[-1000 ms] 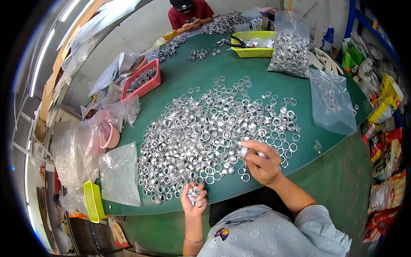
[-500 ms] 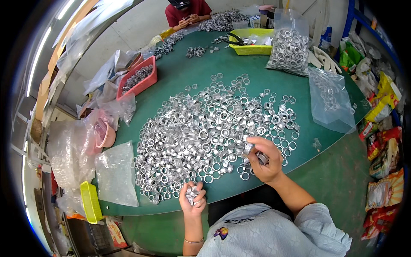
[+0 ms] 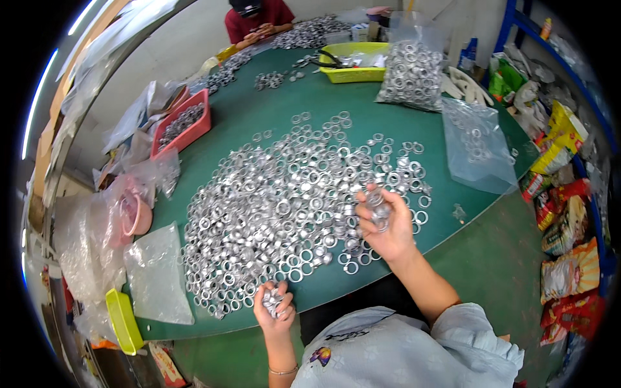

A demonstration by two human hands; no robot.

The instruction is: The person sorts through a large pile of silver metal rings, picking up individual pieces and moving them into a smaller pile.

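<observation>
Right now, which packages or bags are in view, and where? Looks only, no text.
Clear bag full of metal rings: far side of the table, beside the yellow tray.
Flat clear bag, few rings: right table edge.
Empty clear bag: near left edge.
Colourful snack packets: floor at right; red, yellow, orange.
Green packets: far right.

Place: small sorting workshop.
Evidence: green table (image 3: 362,110) heaped with metal rings (image 3: 291,194), bagged rings (image 3: 412,74), plastic trays (image 3: 184,126), another worker (image 3: 255,16) sorting opposite.
</observation>
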